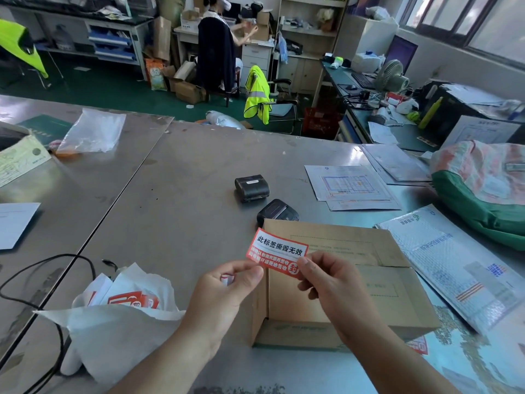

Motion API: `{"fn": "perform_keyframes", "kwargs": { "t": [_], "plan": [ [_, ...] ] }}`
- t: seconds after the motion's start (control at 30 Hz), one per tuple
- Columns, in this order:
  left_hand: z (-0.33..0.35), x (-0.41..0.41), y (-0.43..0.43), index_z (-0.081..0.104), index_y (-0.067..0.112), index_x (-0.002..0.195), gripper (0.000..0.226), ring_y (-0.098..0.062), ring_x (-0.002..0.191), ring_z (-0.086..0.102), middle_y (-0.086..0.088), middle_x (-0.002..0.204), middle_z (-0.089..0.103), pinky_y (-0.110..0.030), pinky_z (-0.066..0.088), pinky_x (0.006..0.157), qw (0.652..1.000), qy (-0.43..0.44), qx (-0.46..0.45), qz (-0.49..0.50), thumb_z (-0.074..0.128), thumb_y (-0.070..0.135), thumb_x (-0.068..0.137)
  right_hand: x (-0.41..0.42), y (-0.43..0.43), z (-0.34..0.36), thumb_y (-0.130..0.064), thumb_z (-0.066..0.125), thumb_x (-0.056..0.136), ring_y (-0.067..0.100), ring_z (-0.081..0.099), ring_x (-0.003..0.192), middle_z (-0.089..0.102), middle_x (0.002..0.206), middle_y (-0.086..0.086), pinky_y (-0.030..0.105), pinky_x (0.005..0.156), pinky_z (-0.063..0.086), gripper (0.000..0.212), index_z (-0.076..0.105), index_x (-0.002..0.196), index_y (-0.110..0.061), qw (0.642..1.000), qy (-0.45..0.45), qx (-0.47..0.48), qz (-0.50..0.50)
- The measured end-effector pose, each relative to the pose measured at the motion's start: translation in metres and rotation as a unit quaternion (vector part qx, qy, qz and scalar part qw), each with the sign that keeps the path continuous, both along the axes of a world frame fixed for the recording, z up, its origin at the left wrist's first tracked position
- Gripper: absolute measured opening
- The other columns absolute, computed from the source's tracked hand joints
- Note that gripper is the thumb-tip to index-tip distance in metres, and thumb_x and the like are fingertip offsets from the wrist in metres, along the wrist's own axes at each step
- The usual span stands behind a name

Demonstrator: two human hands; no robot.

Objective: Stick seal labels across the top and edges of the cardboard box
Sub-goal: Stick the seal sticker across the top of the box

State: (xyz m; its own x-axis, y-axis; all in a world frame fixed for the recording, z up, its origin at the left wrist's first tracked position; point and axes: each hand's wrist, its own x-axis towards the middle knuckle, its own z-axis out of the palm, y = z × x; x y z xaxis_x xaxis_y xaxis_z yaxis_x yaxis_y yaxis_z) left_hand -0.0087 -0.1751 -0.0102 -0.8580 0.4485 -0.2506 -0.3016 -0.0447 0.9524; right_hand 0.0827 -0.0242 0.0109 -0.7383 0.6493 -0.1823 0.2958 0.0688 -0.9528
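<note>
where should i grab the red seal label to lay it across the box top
Hold the red seal label by its two short ends, pinched from the near side, much as the left hand and right hand do. It is a thin strip in the air over the cardboard box, so end pinches probably keep it taut and leave its middle free to press down.

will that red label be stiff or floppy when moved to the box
Probably floppy: the label looks paper-thin, held flat by the left hand and right hand pinching its lower edge. Likely very light, so it could curl if one hand lets go. If its back is bare adhesive, which I cannot see, it may grab the box early.
</note>
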Motion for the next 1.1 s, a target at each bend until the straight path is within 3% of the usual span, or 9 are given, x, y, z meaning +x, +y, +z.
{"fn": "perform_keyframes", "kwargs": {
  "t": [0.13,0.27,0.37,0.53,0.63,0.77,0.93,1.03,1.1],
  "plan": [
    [-0.01,-0.007,-0.002,0.077,0.035,0.09,0.019,-0.002,0.069,0.06,-0.002,0.078,0.074,-0.004,0.04,0.062,0.994,0.063,-0.086,-0.033,0.077,0.041,0.072,0.004,0.02,0.002,-0.018,0.064,0.096,0.011,0.063,0.061,0.074,0.069,0.001,0.035,0.059,0.048,0.019,0.072,0.078,-0.014,0.998,0.002,0.056,-0.027],
    [-0.016,-0.015,0.001,0.077,0.032,0.082,0.002,0.003,0.071,0.06,-0.001,0.091,0.075,-0.013,0.042,0.067,0.994,0.046,-0.103,0.009,0.075,0.033,0.081,0.009,0.048,0.003,-0.014,0.06,0.098,0.017,0.06,0.062,0.071,0.066,-0.001,0.031,0.057,0.046,0.024,0.071,0.077,-0.012,0.998,0.006,0.008,-0.058],
    [-0.019,-0.022,0.006,0.077,0.028,0.08,0.006,0.006,0.074,0.062,0.008,0.083,0.075,-0.012,0.043,0.069,0.993,0.035,-0.115,0.021,0.073,0.031,0.083,0.012,0.067,0.0,-0.013,0.058,0.099,0.018,0.055,0.057,0.065,0.063,0.002,0.03,0.053,0.042,0.029,0.069,0.072,-0.01,0.999,-0.034,-0.028,-0.011],
    [-0.02,-0.026,0.015,0.076,0.021,0.086,0.014,0.014,0.061,0.056,0.006,0.081,0.073,0.0,0.037,0.054,0.985,0.055,-0.161,-0.003,0.071,0.034,0.085,0.005,0.08,-0.006,-0.012,0.06,0.097,0.016,0.049,0.048,0.058,0.059,0.005,0.026,0.043,0.035,0.03,0.063,0.068,-0.006,0.993,-0.101,-0.009,0.053],
    [-0.022,-0.03,0.021,0.077,0.024,0.084,0.017,0.006,0.062,0.056,0.009,0.074,0.071,-0.006,0.04,0.057,0.983,0.048,-0.178,-0.018,0.069,0.039,0.085,-0.001,0.085,-0.009,-0.014,0.06,0.097,0.015,0.046,0.046,0.056,0.057,0.005,0.024,0.041,0.033,0.029,0.063,0.073,0.002,0.989,-0.123,-0.015,0.079],
    [-0.018,-0.033,0.029,0.075,0.023,0.086,0.021,0.002,0.042,0.043,0.019,0.039,0.046,-0.02,0.033,0.057,0.978,0.041,-0.194,-0.062,0.064,0.04,0.089,-0.004,0.09,-0.014,-0.016,0.062,0.096,0.016,0.047,0.047,0.054,0.057,0.006,0.022,0.041,0.034,0.031,0.061,0.078,0.009,0.987,-0.136,-0.02,0.088],
    [-0.018,-0.038,0.039,0.075,0.02,0.079,0.028,-0.006,0.063,0.053,0.004,0.067,0.064,-0.013,0.038,0.056,0.966,0.072,-0.227,-0.095,0.068,0.047,0.083,-0.007,0.095,-0.018,-0.021,0.063,0.096,0.016,0.049,0.05,0.058,0.06,0.004,0.026,0.044,0.035,0.028,0.066,0.075,-0.003,0.983,-0.152,-0.023,0.105],
    [-0.017,-0.039,0.046,0.075,0.018,0.079,0.029,-0.01,0.065,0.052,-0.011,0.071,0.067,-0.021,0.036,0.058,0.964,0.075,-0.235,-0.096,0.069,0.046,0.083,-0.011,0.099,-0.02,-0.024,0.063,0.095,0.016,0.052,0.051,0.06,0.061,0.003,0.027,0.046,0.036,0.027,0.067,0.081,-0.001,0.982,-0.156,-0.018,0.107],
    [-0.016,-0.04,0.05,0.074,0.018,0.077,0.027,-0.008,0.059,0.048,-0.003,0.058,0.06,-0.024,0.035,0.057,0.963,0.081,-0.243,-0.089,0.067,0.043,0.086,-0.012,0.102,-0.021,-0.025,0.063,0.095,0.017,0.054,0.051,0.062,0.061,0.003,0.028,0.047,0.038,0.028,0.068,0.081,-0.002,0.981,-0.159,-0.011,0.106]
  ]
}}
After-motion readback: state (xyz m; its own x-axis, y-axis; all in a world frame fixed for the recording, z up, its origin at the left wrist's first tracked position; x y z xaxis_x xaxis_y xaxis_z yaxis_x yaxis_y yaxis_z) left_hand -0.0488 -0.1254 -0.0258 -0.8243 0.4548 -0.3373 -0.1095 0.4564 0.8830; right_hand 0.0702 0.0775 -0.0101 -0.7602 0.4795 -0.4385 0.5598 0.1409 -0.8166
